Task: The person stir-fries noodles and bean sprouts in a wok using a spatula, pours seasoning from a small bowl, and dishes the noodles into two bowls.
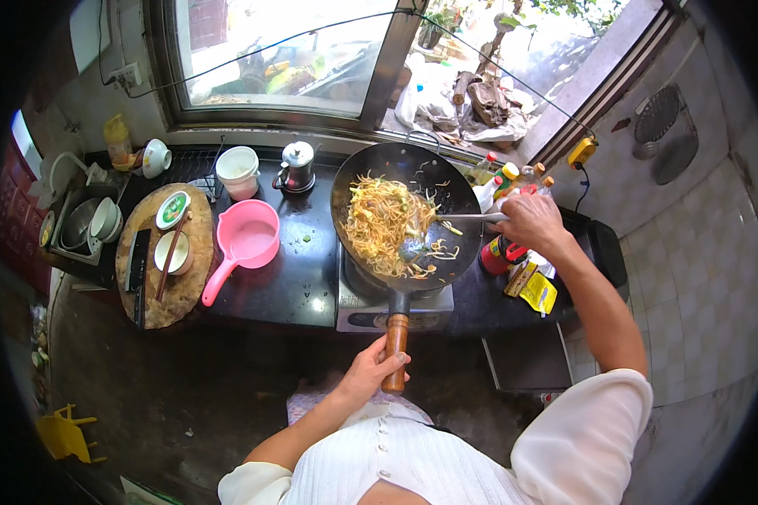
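Observation:
My left hand (374, 371) is wrapped around the wooden handle (397, 347) of a dark wok (359, 161). The wok sits on a portable gas stove (360, 309). Fried noodles (379, 227) with bits of egg and greens fill its left and middle, and a few bean sprouts lie scattered on the right. In my right hand (532, 218) is the metal handle of a cooking spatula (470, 218), held over the wok's right rim. The spatula's head reaches in among the noodles, partly hidden by them.
Left of the stove are a pink ladle (252, 237), a metal pot (298, 165), a white bucket (237, 170) and a round chopping board (189, 303) with a cleaver (138, 262), bowls and chopsticks (172, 259). Sauce bottles (510, 173) and a yellow packet (538, 293) stand close on the right.

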`<control>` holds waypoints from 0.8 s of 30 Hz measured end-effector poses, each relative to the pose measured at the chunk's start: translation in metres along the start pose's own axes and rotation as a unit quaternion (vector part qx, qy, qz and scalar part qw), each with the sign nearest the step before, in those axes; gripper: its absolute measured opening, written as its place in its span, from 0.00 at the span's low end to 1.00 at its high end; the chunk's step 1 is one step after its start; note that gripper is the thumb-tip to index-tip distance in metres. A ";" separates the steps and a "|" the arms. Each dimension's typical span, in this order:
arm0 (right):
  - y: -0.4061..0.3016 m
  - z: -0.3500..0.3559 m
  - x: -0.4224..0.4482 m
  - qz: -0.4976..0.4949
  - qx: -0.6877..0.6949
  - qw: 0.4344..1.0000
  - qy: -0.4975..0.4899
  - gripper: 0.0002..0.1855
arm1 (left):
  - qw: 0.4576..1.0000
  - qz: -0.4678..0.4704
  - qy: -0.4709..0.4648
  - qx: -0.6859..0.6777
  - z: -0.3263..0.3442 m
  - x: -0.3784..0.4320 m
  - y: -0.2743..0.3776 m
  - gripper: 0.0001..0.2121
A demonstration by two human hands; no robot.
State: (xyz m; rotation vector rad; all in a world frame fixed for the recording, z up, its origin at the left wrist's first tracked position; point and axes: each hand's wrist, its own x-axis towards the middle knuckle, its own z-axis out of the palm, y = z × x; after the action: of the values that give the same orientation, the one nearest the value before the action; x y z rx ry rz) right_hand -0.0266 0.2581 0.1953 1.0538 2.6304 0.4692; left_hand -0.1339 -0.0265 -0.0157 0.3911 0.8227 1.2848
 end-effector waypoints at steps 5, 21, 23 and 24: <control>0.028 0.011 -0.034 -0.071 0.131 0.978 -0.149 0.18 | 0.893 0.155 0.207 0.369 -0.010 -0.013 0.021 0.25; -0.127 0.101 -0.124 -0.093 0.714 0.684 0.117 0.09 | 0.781 -0.213 0.039 0.586 0.043 0.042 0.201 0.27; -0.149 0.106 -0.123 -0.196 0.651 0.704 0.206 0.09 | 0.424 -0.102 0.008 0.900 0.031 0.056 0.214 0.22; -0.156 0.105 -0.120 -0.234 0.640 0.701 0.212 0.09 | 0.380 -0.075 -0.002 0.922 0.041 0.059 0.217 0.20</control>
State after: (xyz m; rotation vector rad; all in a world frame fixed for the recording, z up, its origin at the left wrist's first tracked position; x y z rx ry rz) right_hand -0.0004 0.0877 0.0536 0.3684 3.3324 -1.6484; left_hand -0.2494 0.0951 0.1389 1.9846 1.9681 -0.5041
